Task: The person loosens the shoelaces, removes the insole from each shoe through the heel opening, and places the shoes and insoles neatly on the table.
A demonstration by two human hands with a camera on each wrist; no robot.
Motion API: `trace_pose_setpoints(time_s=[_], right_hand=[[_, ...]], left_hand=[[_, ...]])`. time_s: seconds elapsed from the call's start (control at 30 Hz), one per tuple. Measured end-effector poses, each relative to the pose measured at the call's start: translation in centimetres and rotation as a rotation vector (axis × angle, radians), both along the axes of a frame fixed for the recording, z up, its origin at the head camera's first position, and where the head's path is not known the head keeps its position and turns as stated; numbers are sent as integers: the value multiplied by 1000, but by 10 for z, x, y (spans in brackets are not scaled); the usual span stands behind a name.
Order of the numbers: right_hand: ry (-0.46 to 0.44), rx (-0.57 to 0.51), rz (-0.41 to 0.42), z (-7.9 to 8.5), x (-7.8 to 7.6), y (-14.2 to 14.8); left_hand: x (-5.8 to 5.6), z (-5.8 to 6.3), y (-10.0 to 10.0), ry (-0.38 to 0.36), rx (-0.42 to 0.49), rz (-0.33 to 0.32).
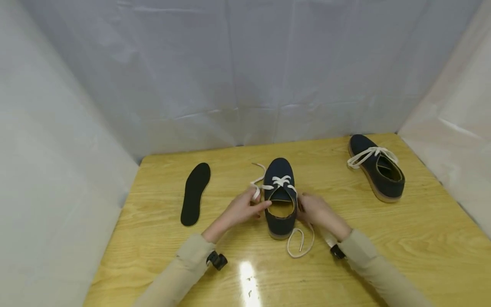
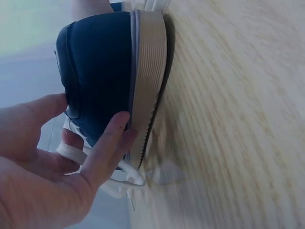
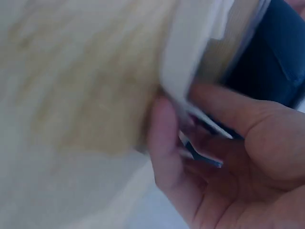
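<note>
A dark navy shoe (image 1: 278,169) with white laces stands upright on the table, toe pointing away, its laces tied in no bow. At its left side is my left hand (image 1: 241,207); the thumb touches the collar and two fingertips rest against the side (image 2: 112,86). A white shoelace (image 2: 71,152) runs through that hand, over a curled finger. On the shoe's right side, my right hand (image 1: 316,209) pinches the other shoelace end (image 3: 183,62) between thumb and forefinger, close to the sole. That lace (image 1: 301,256) trails in a loop on the table near the heel.
A black insole (image 1: 195,194) lies flat at the left. At the back right sits a second navy shoe (image 1: 389,187), its white laces tied. The wooden table (image 1: 153,256) is bordered by pale sheeting (image 1: 249,76) behind and at both sides.
</note>
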State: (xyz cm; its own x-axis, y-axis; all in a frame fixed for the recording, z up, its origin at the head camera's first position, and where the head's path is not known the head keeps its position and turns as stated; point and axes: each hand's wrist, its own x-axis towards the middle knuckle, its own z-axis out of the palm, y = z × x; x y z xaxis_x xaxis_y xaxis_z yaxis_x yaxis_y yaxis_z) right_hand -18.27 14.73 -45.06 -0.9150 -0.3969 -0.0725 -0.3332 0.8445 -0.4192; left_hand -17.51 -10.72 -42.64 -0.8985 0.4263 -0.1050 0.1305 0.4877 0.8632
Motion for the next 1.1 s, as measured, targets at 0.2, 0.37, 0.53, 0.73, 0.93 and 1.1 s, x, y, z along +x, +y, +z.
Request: trace_pose_setpoints(time_s=[0.2, 0.37, 0.53, 0.73, 0.93, 1.1], right_hand=[[-74, -234, -83, 1, -3, 18], [-286, -715, -180, 1, 0, 26], [-388, -750, -218, 4, 8, 23], [-359, -760, -265, 7, 12, 31], [-258, -757, -328, 7, 0, 50], [-179, -735, -379, 7, -15, 69]], left_hand=[[-2, -1, 8, -57, 122, -11], [-1, -3, 18, -28, 108, 73], [-3, 0, 32, 49, 66, 114], [-16, -1, 53, 52, 51, 162], [-34, -9, 83, 7, 139, 178], [-46, -10, 106, 61, 110, 138]])
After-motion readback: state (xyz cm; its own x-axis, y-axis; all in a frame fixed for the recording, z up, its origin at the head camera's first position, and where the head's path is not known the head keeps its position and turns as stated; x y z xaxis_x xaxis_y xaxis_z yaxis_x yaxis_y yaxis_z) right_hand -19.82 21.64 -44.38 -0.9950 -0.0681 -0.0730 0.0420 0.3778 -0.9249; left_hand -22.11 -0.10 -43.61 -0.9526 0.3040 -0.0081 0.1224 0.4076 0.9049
